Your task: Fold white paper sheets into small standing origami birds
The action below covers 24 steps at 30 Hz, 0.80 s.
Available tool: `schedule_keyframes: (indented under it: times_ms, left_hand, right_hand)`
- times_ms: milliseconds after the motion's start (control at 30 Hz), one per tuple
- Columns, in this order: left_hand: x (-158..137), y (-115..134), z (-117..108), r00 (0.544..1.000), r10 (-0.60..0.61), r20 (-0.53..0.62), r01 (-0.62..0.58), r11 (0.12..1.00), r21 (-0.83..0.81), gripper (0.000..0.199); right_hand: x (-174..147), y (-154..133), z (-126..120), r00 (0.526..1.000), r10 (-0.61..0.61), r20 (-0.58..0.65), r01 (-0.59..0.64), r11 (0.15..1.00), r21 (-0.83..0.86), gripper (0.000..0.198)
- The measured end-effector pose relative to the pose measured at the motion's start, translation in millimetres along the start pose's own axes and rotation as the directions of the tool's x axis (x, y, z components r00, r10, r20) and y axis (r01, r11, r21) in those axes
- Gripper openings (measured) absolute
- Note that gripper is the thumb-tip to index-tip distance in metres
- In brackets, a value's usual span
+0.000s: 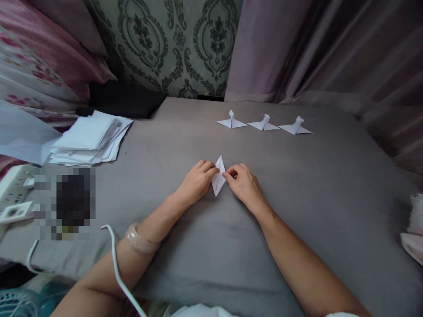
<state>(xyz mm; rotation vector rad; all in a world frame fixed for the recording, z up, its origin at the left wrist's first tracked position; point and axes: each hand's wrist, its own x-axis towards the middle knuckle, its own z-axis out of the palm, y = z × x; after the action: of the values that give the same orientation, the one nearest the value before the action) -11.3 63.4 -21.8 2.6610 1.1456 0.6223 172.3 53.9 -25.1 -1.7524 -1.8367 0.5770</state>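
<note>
A white paper diamond (218, 181) lies on the grey cloth (198, 251) in front of the person, standing lengthwise between the two hands, one point away and one near. The left hand (198, 181) is closed on its left edge, fingers lapping onto the paper; the right hand (243, 182) pinches its right edge between thumb and finger. The hands do not touch each other; the paper fills the gap. A line runs down the upper half of the diamond, so the step looks like a folding one, with the sides being worked or lined up; whether a flap is being lifted or pressed is too small to tell. The next move seems to call for even edges, one hand steadying while the other sets a crease, without the narrow points bending. Beyond, to the right, three folded birds (263, 124) stand in a row, and a stack of white sheets (82, 134) lies at the far left.
</note>
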Motion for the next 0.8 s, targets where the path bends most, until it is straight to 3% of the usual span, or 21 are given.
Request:
schedule_keyframes:
  times_ms: [233, 400, 600, 800]
  left_hand:
    - [-2.3, 8.9, -6.9, 0.983, 0.043, 0.178, -0.074, 0.982, 0.175, 0.033]
    - [-2.0, 12.2, -10.2, 0.97, 0.031, 0.242, -0.087, 0.971, 0.225, 0.033]
    - [-2.3, 14.3, -11.1, 0.972, -0.007, 0.233, -0.027, 0.989, 0.144, 0.034]
    - [-2.2, 25.0, -15.3, 0.988, -0.078, 0.13, 0.069, 0.995, 0.072, 0.026]
  right_hand:
    - [1.8, 3.4, -1.1, 1.0, -0.011, 0.011, 0.011, 0.999, 0.051, 0.008]
    - [1.8, 0.5, -0.6, 1.0, 0.014, 0.005, -0.014, 0.998, 0.054, 0.008]
    - [2.8, -0.1, -0.9, 1.0, 0.013, 0.015, -0.014, 0.998, 0.066, 0.006]
    - [2.3, 3.6, -4.9, 0.999, 0.003, 0.04, -0.006, 0.998, 0.065, 0.017]
